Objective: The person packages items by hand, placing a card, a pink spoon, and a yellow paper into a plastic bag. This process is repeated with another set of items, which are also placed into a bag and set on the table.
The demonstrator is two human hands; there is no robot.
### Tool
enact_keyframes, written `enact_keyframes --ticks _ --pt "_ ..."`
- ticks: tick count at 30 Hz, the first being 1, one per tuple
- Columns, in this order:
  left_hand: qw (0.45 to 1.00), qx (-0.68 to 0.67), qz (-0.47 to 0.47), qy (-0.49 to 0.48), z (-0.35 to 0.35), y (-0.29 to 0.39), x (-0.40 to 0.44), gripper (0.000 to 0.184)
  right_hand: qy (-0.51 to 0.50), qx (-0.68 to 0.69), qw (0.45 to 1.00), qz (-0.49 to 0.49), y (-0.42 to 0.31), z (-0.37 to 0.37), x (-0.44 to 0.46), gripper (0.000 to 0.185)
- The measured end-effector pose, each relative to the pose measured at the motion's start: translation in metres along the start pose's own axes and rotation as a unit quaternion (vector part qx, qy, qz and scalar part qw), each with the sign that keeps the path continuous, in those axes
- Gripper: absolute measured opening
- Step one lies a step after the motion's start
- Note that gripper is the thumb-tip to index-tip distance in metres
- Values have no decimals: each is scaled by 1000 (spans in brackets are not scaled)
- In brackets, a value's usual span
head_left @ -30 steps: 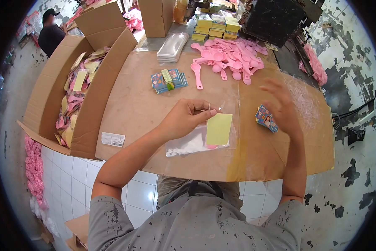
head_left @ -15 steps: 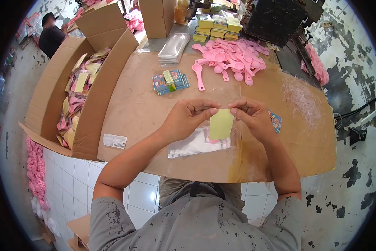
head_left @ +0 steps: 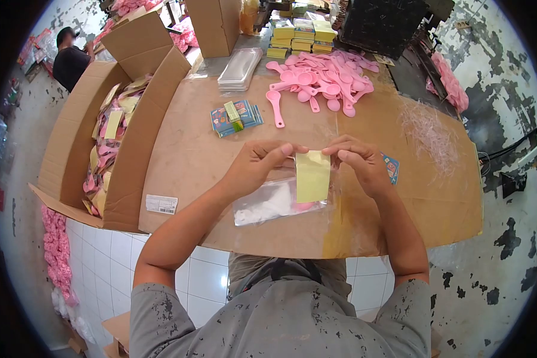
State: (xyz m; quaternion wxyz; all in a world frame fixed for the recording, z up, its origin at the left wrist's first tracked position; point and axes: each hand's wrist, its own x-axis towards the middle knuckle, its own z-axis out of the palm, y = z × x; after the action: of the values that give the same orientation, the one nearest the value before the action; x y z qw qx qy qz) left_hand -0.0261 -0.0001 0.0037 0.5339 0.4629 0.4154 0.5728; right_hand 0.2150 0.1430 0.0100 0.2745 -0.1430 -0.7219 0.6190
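Note:
A pale yellow card (head_left: 312, 179) hangs upright between my hands, with what looks like clear film around its edges. My left hand (head_left: 258, 167) pinches near its top left corner, thumb and forefinger together. At the top right corner, my right hand (head_left: 364, 167) has its thumb and fingers closed on the edge. Below the card, clear plastic bags (head_left: 259, 204) lie on the cardboard-covered table (head_left: 202, 155). A bit of pink shows at the card's lower edge, mostly hidden. A blue printed card (head_left: 391, 167) is partly behind my right hand.
Pink scoop spoons (head_left: 325, 77) are heaped at the back, one spoon (head_left: 277, 108) lying apart. Nearby are a banded card bundle (head_left: 235, 118), clear sleeves (head_left: 239, 70) and card stacks (head_left: 301, 36). An open carton (head_left: 143, 143) of packed pieces stands left. A person (head_left: 71, 59) is behind it.
Both hands shift their fingers along the card's top edge, and the card sits slightly nearer me. The whole view has shifted a little; the objects on the table stay put.

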Motion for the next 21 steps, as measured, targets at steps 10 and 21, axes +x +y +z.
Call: enact_keyframes --ticks 10,21 --pt "997 69 -34 1 -1 -9 3 29 -13 -18 1000 -21 11 1 0 22" --pt "998 24 35 50 8 -7 4 33 -62 -7 994 87 10 3 -3 39"
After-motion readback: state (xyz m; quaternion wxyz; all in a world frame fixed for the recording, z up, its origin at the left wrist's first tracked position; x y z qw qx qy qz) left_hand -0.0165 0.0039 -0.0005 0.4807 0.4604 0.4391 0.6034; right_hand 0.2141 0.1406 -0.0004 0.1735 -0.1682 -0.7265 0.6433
